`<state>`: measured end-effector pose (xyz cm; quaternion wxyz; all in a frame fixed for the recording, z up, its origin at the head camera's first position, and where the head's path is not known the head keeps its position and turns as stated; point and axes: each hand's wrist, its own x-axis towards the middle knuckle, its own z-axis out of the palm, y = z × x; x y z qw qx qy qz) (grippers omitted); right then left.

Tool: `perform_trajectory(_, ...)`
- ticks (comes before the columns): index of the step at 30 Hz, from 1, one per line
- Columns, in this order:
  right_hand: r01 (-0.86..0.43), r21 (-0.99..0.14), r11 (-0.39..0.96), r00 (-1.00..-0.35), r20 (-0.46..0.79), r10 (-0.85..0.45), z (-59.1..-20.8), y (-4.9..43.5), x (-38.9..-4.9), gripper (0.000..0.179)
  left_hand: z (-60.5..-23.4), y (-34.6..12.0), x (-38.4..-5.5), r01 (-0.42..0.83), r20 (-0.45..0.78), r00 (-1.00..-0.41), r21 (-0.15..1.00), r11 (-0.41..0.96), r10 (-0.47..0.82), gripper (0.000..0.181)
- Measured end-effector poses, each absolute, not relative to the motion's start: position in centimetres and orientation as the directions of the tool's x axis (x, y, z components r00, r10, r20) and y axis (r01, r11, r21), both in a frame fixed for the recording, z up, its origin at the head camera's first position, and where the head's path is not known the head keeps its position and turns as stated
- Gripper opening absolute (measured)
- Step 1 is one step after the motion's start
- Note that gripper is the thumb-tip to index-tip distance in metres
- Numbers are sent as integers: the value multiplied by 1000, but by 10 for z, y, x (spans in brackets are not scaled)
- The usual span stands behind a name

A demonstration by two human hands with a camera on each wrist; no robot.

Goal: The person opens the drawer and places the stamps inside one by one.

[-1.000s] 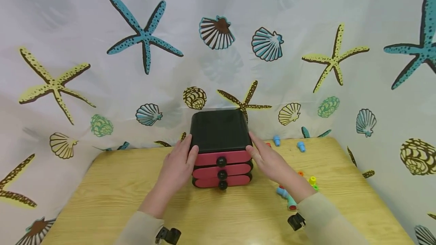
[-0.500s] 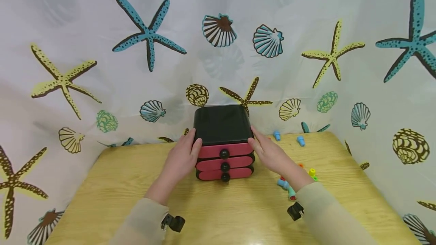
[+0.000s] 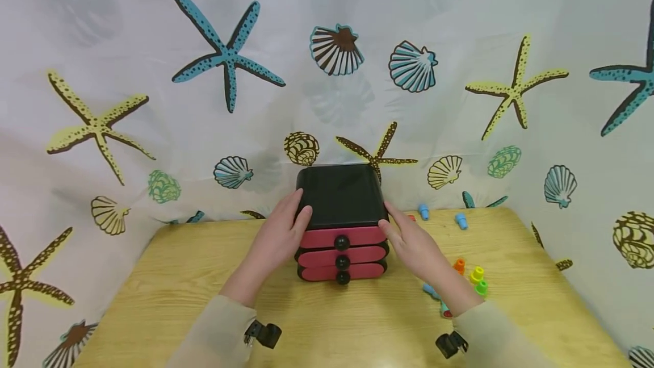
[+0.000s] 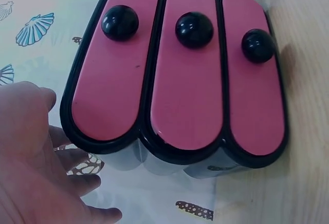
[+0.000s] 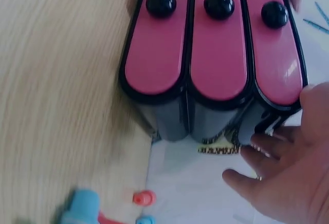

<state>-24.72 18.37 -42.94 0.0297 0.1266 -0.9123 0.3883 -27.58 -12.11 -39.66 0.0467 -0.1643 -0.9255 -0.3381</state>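
Note:
A small drawer box (image 3: 339,195) with a black top stands at the back middle of the table. Its three pink drawer fronts (image 4: 187,80) with round black knobs are all closed. My left hand (image 3: 276,234) is at the box's left side; the left wrist view shows its fingers extended, with a gap between thumb and box. My right hand (image 3: 411,243) is at the right side, its thumb at the top front edge and its fingers reaching back along the side, as the right wrist view shows. Neither hand's fingers curl round the box.
Several small plastic pieces lie on the table (image 3: 204,277) to the right: blue ones (image 3: 461,221) at the back, and orange (image 3: 459,266), yellow (image 3: 477,275) and green ones (image 3: 481,287) near my right forearm. A patterned cloth (image 3: 265,124) hangs right behind the box.
The head view has shifted a little. Both hands stay beside the box, the left thumb slightly higher on its edge. More of the orange piece shows beside the right forearm.

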Motion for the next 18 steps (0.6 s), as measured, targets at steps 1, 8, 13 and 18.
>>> perform_trajectory(1, -243, -703, 668, -970, 157, -187, -429, 183, -244, 76, -395, -119, -277, 345, 202, -938, 610, 713, 282, 68)
perform_trajectory(8, -193, -722, 664, -979, 183, -85, -426, 179, -228, 70, -386, -108, -285, 355, 184, -933, 608, 710, 309, 68)
perform_trajectory(13, -182, -742, 645, -977, 209, -36, -425, 176, -218, 66, -384, -105, -291, 357, 172, -931, 600, 716, 321, 69)
perform_trajectory(18, -170, -754, 634, -974, 225, 5, -426, 172, -211, 62, -384, -105, -295, 340, 142, -936, 601, 724, 322, 67)
